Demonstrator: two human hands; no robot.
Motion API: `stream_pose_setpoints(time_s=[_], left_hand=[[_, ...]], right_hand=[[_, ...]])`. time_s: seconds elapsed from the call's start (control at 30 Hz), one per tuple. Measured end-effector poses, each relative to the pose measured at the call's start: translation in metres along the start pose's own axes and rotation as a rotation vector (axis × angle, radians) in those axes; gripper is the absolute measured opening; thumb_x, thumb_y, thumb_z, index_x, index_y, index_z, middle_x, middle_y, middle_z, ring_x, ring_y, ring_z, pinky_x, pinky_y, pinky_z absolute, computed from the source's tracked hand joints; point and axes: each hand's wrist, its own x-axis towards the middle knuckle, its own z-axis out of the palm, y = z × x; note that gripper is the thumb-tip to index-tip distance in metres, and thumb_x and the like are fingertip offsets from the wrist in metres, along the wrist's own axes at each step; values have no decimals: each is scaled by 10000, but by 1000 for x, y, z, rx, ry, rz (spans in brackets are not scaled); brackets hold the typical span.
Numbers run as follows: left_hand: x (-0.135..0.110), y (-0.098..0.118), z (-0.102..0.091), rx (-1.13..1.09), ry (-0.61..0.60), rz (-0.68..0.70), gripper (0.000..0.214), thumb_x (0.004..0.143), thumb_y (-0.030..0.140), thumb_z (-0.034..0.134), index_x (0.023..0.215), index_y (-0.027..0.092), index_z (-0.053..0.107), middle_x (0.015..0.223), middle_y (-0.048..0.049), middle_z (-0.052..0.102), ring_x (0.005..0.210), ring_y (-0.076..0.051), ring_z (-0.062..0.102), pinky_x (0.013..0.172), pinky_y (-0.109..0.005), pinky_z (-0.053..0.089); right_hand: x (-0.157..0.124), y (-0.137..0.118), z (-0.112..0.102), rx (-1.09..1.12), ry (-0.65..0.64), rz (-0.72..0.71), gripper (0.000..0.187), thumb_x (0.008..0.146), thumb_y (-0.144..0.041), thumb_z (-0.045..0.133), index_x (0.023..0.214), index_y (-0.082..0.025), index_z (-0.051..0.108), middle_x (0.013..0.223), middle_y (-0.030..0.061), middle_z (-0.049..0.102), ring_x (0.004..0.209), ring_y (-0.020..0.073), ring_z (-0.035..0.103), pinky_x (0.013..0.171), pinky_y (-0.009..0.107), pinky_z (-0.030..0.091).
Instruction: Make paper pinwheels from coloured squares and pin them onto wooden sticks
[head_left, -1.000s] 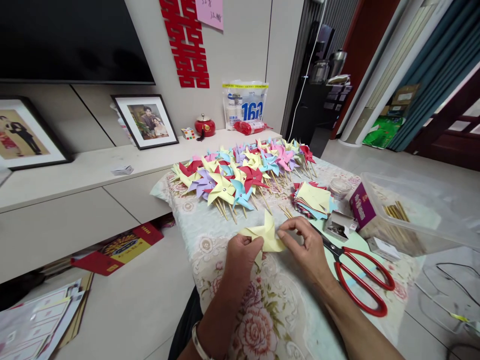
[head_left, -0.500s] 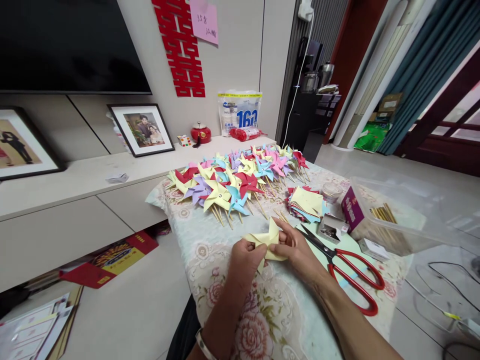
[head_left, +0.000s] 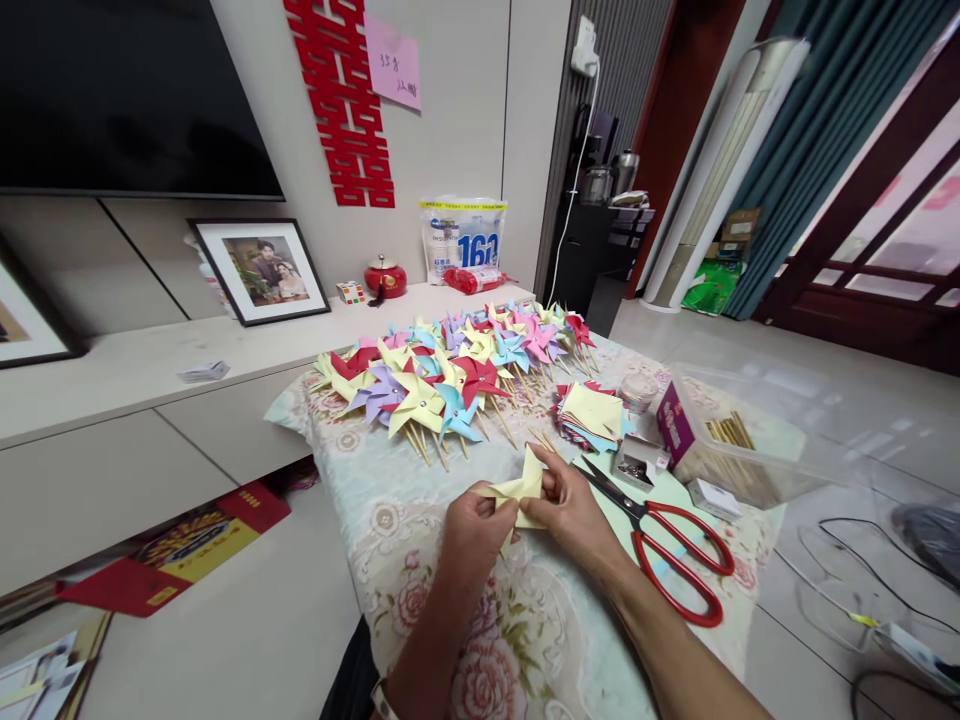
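Observation:
Between my two hands is a pale yellow paper pinwheel, its corners folded in toward the middle and one point standing up. My left hand pinches it from the left, thumb near the centre. My right hand grips its right side, with the thumb meeting the left thumb at the middle. Just right of my right hand lie scissors with red handles, blades apart. A stack of cut paper squares sits beyond them, beside a small open box of metal pins.
Many finished pinwheels on sticks cover the far side of the flowered tablecloth. A clear plastic bin with wooden sticks stands at the right, near a small white box. A white cabinet runs along the wall.
The view has turned slightly to the right and up, so everything sits a little further left. Both hands keep their pinch on the yellow pinwheel, with little visible change in its folds.

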Motion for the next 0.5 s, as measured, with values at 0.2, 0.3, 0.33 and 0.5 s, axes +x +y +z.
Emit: stream_pose_setpoints(time_s=[0.2, 0.3, 0.33, 0.5], left_hand=[[-1, 4, -3, -31, 32, 3, 121, 598, 227, 723, 678, 137, 719, 515, 15, 672, 446, -128, 571, 452, -214, 458], [-3, 5, -4, -63, 43, -17, 143, 608, 235, 717, 689, 119, 739, 556, -7, 707, 449, -123, 572, 460, -215, 464], [-3, 5, -4, -79, 41, -23, 148, 609, 235, 716, 692, 116, 742, 565, -11, 714, 454, -121, 572, 463, -213, 462], [-2, 5, -5, -161, 18, -48, 169, 594, 248, 713, 699, 118, 740, 566, -15, 709, 474, -125, 575, 470, -215, 462]], right_hand=[[-8, -11, -6, -230, -26, -120, 390, 730, -251, 694, 1114, -183, 699, 916, 29, 729, 806, 198, 656, 744, 316, 504], [-15, -25, -39, -403, 109, -188, 369, 806, -414, 687, 1088, -176, 703, 999, 77, 730, 883, 232, 669, 802, 351, 511], [-17, -31, -54, -518, 156, -231, 313, 838, -432, 655, 1013, -179, 712, 972, 76, 731, 887, 235, 666, 800, 347, 502], [-22, -68, -117, -1381, 217, -190, 255, 956, -293, 483, 832, -196, 684, 810, 56, 708, 735, 210, 639, 659, 295, 414]])
